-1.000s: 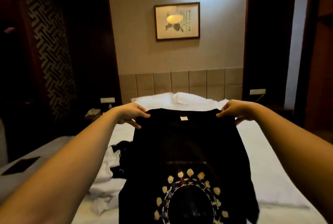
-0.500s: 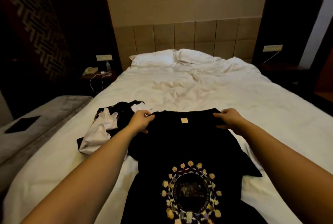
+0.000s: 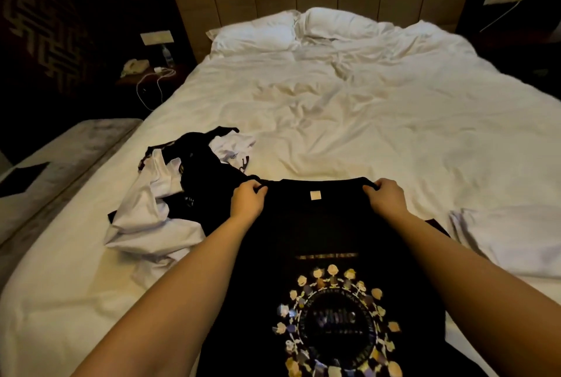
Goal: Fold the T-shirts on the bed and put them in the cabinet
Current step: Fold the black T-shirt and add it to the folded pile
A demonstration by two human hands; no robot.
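Observation:
A black T-shirt [image 3: 328, 234] with a round cartoon print lies spread on the white bed [image 3: 349, 109], collar away from me. My left hand [image 3: 247, 202] grips its left shoulder and my right hand [image 3: 385, 197] grips its right shoulder, both with curled fingers. A heap of unfolded black and white T-shirts [image 3: 170, 194] lies just left of it, partly under the black shirt's sleeve. A folded white garment [image 3: 510, 240] rests on the bed at the right. No cabinet is in view.
Two white pillows [image 3: 303, 27] lie against the padded headboard. A dark nightstand [image 3: 145, 73] with a phone, bottle and white cable stands at the left. A grey bench [image 3: 57, 164] runs along the bed's left side.
The black T-shirt has come down from being held up in the air onto the bed. Both hands have kept hold of its shoulders. My view has tilted down.

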